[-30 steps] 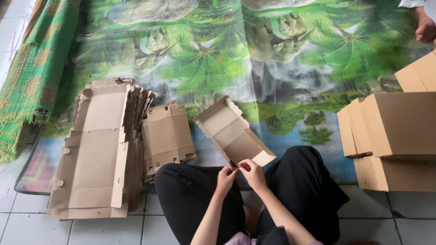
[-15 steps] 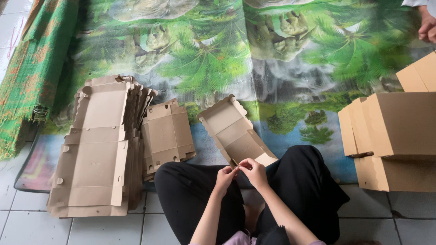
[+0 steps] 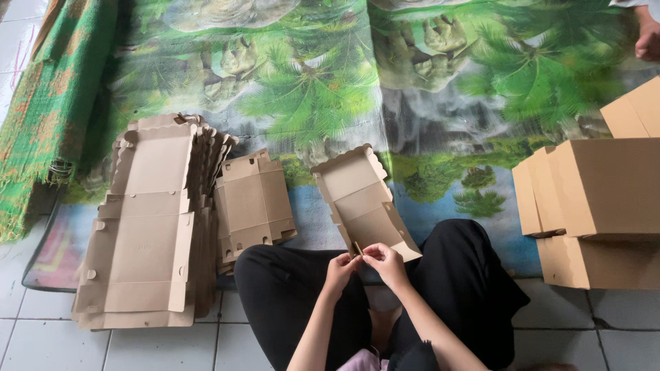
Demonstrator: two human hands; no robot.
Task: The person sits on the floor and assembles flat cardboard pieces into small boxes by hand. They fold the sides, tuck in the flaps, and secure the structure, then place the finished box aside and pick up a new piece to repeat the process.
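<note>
Cardboard box (image 3: 364,206), half folded, lies open on the mat (image 3: 309,82) at 12 o'clock from the person's lap, its near corner flap raised into the fingers. Left hand (image 3: 340,266) and right hand (image 3: 385,261) meet at that flap, fingertips of both pinching its thin edge between them (looks like a tab being worked, too small to tell which part). Box tilts toward the knees, likely so the flap is within reach while sitting cross-legged.

Flat blanks stack (image 3: 148,220) sits at 9 o'clock, fanned slightly, with a smaller folded pile (image 3: 253,203) just beside it toward the box, both near the left hand for easy picking. Finished boxes (image 3: 598,206) are stacked at 3 o'clock, well apart from the blanks, so done and undone stay separate. Another person's hand (image 3: 646,38) shows at 1 o'clock, far edge of the mat. Tiled floor (image 3: 41,330) under the mat edge.
</note>
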